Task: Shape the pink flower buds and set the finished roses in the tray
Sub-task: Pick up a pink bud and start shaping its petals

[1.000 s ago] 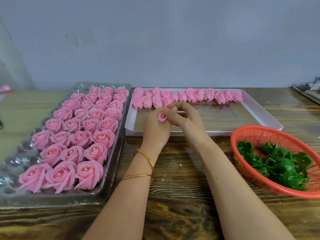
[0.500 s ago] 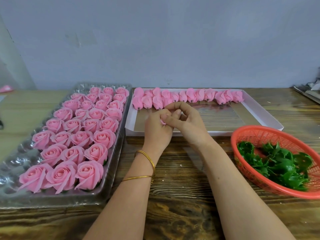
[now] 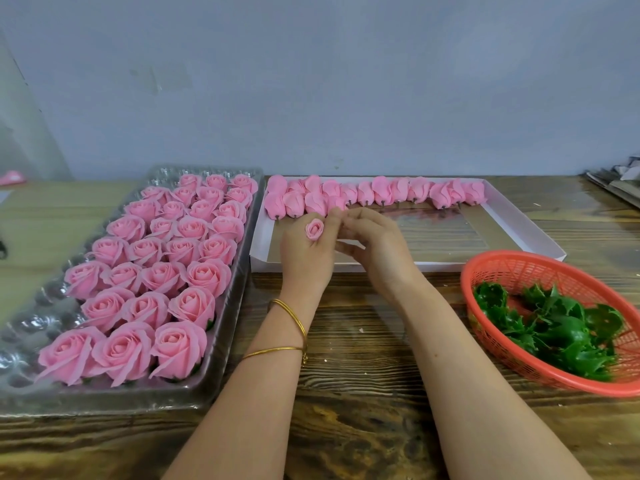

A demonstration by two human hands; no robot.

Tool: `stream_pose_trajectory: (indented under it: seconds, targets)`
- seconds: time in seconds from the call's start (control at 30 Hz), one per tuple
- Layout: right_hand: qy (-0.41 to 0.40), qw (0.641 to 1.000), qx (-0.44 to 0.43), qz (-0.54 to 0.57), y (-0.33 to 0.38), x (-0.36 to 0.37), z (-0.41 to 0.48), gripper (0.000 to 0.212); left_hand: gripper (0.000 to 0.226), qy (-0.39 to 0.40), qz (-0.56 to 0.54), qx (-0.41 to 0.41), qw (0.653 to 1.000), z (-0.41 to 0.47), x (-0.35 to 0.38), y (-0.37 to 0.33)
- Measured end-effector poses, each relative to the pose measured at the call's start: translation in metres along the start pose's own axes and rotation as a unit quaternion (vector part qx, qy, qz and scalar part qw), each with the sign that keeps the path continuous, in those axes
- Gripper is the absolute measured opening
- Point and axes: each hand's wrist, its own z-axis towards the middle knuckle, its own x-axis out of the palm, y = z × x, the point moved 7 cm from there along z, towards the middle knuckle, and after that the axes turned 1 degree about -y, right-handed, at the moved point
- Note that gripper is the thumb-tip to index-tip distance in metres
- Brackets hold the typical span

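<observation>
My left hand [image 3: 306, 258] grips a small pink flower bud [image 3: 314, 229] between thumb and fingers, its rolled centre facing me. My right hand [image 3: 375, 249] is right beside it, its curled fingertips touching the left hand's fingertips just right of the bud; whether they pinch a petal is hidden. Both hands hover over the near left corner of a white shallow box [image 3: 526, 230], where a row of several closed pink buds [image 3: 381, 192] lies along the far side. To the left, a clear plastic tray [image 3: 228, 344] holds several rows of finished pink roses [image 3: 162, 268].
A red plastic basket [image 3: 519, 268] with green leaf calyxes [image 3: 554, 327] sits at the right on the wooden table [image 3: 360, 375]. Metal items lie at the far right edge [image 3: 620, 185]. The tray's leftmost column of pockets [image 3: 38, 323] holds no roses. A grey wall stands behind.
My right hand's fingers, which covered the bud half a second ago, have drawn back to the right, so the bud's centre shows again. Both hands stay in place.
</observation>
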Motion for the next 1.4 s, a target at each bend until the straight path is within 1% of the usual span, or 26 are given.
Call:
stream_pose_trajectory:
  seconds: [0.13, 0.23, 0.3, 0.4, 0.5, 0.63, 0.77, 0.87, 0.97, 1.07, 1.2, 1.3, 1.4]
  targets:
    - [0.015, 0.992, -0.043, -0.115, 0.002, 0.003, -0.002, 0.036, 0.049, -0.01, -0.034, -0.011, 0.999, 0.002, -0.002, -0.001]
    - [0.05, 0.988, -0.055, -0.137, 0.002, 0.011, -0.006, 0.038, 0.049, 0.007, -0.092, -0.046, 0.995, 0.001, 0.002, 0.004]
    - [0.058, 0.985, -0.062, -0.147, 0.002, 0.012, -0.006, 0.037, 0.048, 0.018, -0.124, -0.074, 0.989, -0.002, 0.005, 0.005]
    - [0.052, 0.987, -0.059, -0.14, 0.001, 0.012, -0.005, 0.035, 0.045, 0.032, -0.147, -0.095, 0.984, -0.003, 0.008, 0.006]
    - [0.059, 0.989, -0.049, -0.126, 0.0, 0.012, -0.006, 0.035, 0.041, 0.051, -0.153, -0.093, 0.982, -0.005, 0.009, 0.005]
    - [0.085, 0.991, -0.036, -0.099, -0.002, 0.012, -0.007, 0.035, 0.044, 0.069, -0.155, -0.09, 0.981, -0.004, 0.009, 0.002]
    - [0.113, 0.987, -0.038, -0.111, -0.001, 0.015, -0.01, 0.035, 0.042, 0.077, -0.158, -0.09, 0.98, -0.004, 0.009, 0.003]
    - [0.107, 0.988, -0.028, -0.106, -0.001, 0.016, -0.011, 0.023, 0.034, 0.078, -0.145, -0.084, 0.983, -0.003, 0.008, 0.004]
    - [0.113, 0.988, -0.026, -0.101, -0.001, 0.017, -0.01, 0.013, 0.041, 0.078, -0.137, -0.087, 0.984, -0.002, 0.009, 0.006]
    - [0.113, 0.989, -0.02, -0.098, -0.004, 0.015, -0.008, 0.026, 0.047, 0.071, -0.135, -0.088, 0.984, -0.001, 0.01, 0.007]
    - [0.092, 0.987, -0.029, -0.131, -0.004, 0.012, -0.006, 0.034, 0.053, 0.053, -0.15, -0.106, 0.982, 0.0, 0.01, 0.01]
    - [0.083, 0.987, -0.035, -0.137, -0.002, 0.013, -0.006, 0.033, 0.058, 0.056, -0.155, -0.114, 0.98, -0.002, 0.01, 0.009]
    - [0.083, 0.987, -0.037, -0.136, -0.001, 0.014, -0.007, 0.035, 0.055, 0.07, -0.153, -0.1, 0.981, -0.004, 0.011, 0.005]
